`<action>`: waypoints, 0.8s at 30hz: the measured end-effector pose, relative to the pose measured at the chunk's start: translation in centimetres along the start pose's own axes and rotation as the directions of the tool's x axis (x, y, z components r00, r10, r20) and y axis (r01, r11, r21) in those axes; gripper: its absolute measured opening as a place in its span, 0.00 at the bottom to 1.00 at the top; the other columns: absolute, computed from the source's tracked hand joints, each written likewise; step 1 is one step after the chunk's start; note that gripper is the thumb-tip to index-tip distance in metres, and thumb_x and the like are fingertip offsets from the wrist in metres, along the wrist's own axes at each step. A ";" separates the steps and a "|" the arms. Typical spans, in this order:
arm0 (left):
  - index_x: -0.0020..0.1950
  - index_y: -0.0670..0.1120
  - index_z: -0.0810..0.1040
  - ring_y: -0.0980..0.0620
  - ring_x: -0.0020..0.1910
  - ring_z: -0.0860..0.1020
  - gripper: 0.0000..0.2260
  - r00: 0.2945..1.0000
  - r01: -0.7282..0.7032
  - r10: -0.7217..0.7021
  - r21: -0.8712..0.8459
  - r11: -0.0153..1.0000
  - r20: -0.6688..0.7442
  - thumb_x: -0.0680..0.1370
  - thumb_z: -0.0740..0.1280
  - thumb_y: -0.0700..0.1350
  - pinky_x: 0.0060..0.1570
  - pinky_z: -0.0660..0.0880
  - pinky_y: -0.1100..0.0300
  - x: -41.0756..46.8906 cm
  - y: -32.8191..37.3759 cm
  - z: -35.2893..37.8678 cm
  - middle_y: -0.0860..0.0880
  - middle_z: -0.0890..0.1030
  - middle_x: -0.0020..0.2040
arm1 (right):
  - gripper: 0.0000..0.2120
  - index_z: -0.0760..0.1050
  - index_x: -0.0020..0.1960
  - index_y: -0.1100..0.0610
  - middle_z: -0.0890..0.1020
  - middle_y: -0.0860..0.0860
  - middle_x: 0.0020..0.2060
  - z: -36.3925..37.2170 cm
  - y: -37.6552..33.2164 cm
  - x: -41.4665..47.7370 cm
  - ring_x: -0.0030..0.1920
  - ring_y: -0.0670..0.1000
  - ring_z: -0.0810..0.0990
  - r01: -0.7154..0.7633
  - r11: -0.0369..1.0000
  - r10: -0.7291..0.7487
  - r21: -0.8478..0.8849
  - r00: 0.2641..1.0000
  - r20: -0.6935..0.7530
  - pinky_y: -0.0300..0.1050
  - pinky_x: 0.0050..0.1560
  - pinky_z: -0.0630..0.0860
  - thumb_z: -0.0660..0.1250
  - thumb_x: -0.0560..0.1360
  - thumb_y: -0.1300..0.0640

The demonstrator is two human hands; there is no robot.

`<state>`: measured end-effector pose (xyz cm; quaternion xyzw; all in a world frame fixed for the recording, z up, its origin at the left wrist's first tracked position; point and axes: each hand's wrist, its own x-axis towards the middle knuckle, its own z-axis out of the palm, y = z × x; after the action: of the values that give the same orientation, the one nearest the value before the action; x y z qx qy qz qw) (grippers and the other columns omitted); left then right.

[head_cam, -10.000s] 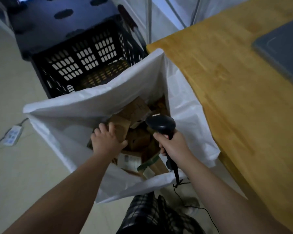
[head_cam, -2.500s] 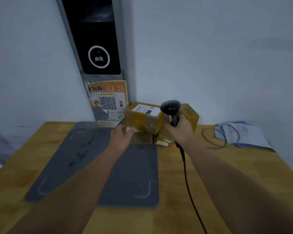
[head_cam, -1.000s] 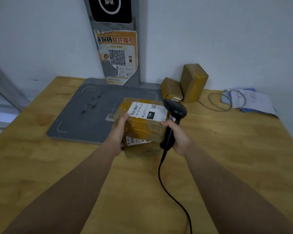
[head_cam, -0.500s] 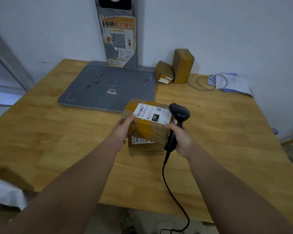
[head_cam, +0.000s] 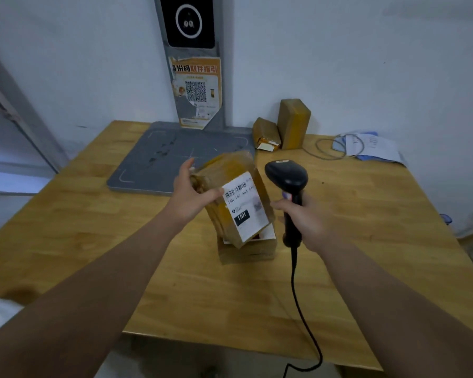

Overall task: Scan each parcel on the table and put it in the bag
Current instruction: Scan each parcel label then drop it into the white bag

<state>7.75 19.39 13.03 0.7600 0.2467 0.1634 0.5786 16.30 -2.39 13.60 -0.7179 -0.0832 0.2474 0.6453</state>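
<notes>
Two parcels (head_cam: 292, 121) by white wall (head_cam: 366, 64), wooden table (head_cam: 93, 227)

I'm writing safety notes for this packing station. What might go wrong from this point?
The left hand holds the tilted parcel near its top only; it may slip onto the second parcel beneath. The scanner in the right hand sits beside the label rather than facing it, so the read might miss. Its cable hangs over the table edge and could snag.
</notes>
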 end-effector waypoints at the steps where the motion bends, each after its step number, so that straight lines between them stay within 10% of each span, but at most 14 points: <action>1: 0.77 0.55 0.52 0.55 0.63 0.68 0.43 0.999 -0.030 0.029 0.029 0.999 0.034 0.71 0.76 0.47 0.58 0.71 0.58 -0.2 0.4 0.2 0.51 0.63 0.71 | 0.09 0.74 0.48 0.51 0.80 0.51 0.42 0.5 0.2 -0.3 0.46 0.50 0.78 -0.005 1.000 0.005 0.002 0.999 0.035 0.42 0.47 0.78 0.71 0.74 0.61; 3: 0.77 0.53 0.51 0.56 0.62 0.68 0.43 0.997 -0.040 0.039 0.021 0.999 0.062 0.72 0.75 0.47 0.55 0.70 0.62 -0.9 0.5 0.7 0.53 0.65 0.68 | 0.08 0.74 0.47 0.52 0.80 0.46 0.36 1.4 0.9 -0.7 0.40 0.47 0.79 -0.013 1.000 0.013 0.006 0.998 0.064 0.36 0.36 0.73 0.70 0.74 0.62; 8: 0.77 0.56 0.49 0.51 0.62 0.72 0.45 0.987 0.154 -0.161 -0.214 0.965 -0.015 0.69 0.72 0.58 0.62 0.71 0.52 -2.4 -1.4 2.4 0.45 0.70 0.71 | 0.09 0.75 0.54 0.55 0.82 0.50 0.44 2.2 2.3 -1.0 0.46 0.48 0.82 -0.055 0.990 0.057 0.131 0.998 -0.011 0.42 0.44 0.77 0.70 0.75 0.62; 13: 0.76 0.63 0.39 0.55 0.61 0.69 0.52 0.961 0.189 -0.159 -0.119 0.975 0.226 0.71 0.76 0.42 0.49 0.73 0.61 -3.6 -3.1 3.1 0.54 0.69 0.63 | 0.10 0.75 0.55 0.56 0.81 0.53 0.48 2.2 2.6 -0.8 0.49 0.51 0.80 -0.036 0.995 0.041 0.088 0.997 -0.060 0.43 0.44 0.74 0.70 0.74 0.60; 24: 0.78 0.63 0.47 0.55 0.57 0.75 0.45 0.979 0.192 -0.180 -0.152 0.970 0.092 0.73 0.74 0.44 0.41 0.73 0.66 -2.6 -3.4 3.7 0.51 0.76 0.64 | 0.15 0.73 0.43 0.64 0.76 0.57 0.29 -0.8 0.8 -5.8 0.26 0.55 0.75 0.105 0.992 -0.103 -0.066 0.994 0.031 0.46 0.29 0.75 0.67 0.77 0.51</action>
<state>6.95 15.68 8.86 0.6904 0.2802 0.0979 0.6597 11.47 -5.80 14.32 -0.7306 -0.1377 0.2205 0.6314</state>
